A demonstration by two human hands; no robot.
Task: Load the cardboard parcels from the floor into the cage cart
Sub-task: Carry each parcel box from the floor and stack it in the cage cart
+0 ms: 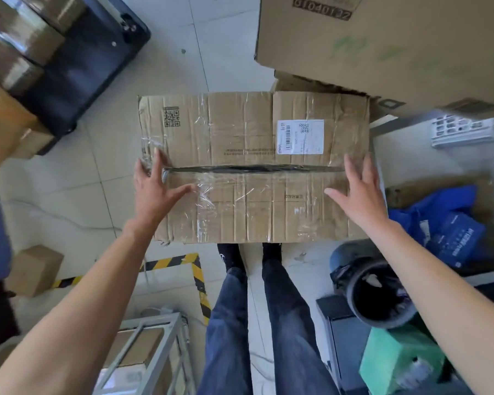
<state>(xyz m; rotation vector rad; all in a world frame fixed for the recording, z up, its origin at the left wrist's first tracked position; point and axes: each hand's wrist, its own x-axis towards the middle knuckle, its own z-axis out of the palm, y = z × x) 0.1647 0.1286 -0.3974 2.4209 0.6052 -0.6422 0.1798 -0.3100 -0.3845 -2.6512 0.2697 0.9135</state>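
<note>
Tight floor space: the cardboard parcel [254, 166] lies flat on the tiled floor [97, 172] right in front of the person's shoes [231, 256], its far right corner touching or tucked under a bigger box [397, 44] at top right. Open tile only on the parcel's left side and beyond its far left corner, toward a dark platform cart [77, 81] stacked with wrapped boxes. Right side crowded: blue bag [451, 223], dark round bin [380, 295], green item [397, 363]. A metal cage frame [154, 349] holding boxes sits at bottom left, yellow-black hazard tape [194, 269] just beside it, a small box [35, 269] at the left edge. Parcel: wide, flat, creased, clear tape across it, top seam gaping dark, white shipping label [300, 136] at far right, printed QR code at far left. Left hand [154, 189] over the parcel's left edge, fingers spread, thumb out across the lid; right hand [360, 192] over the right edge, fingers spread. Cannot tell if either palm touches the cardboard; neither grips it.
</note>
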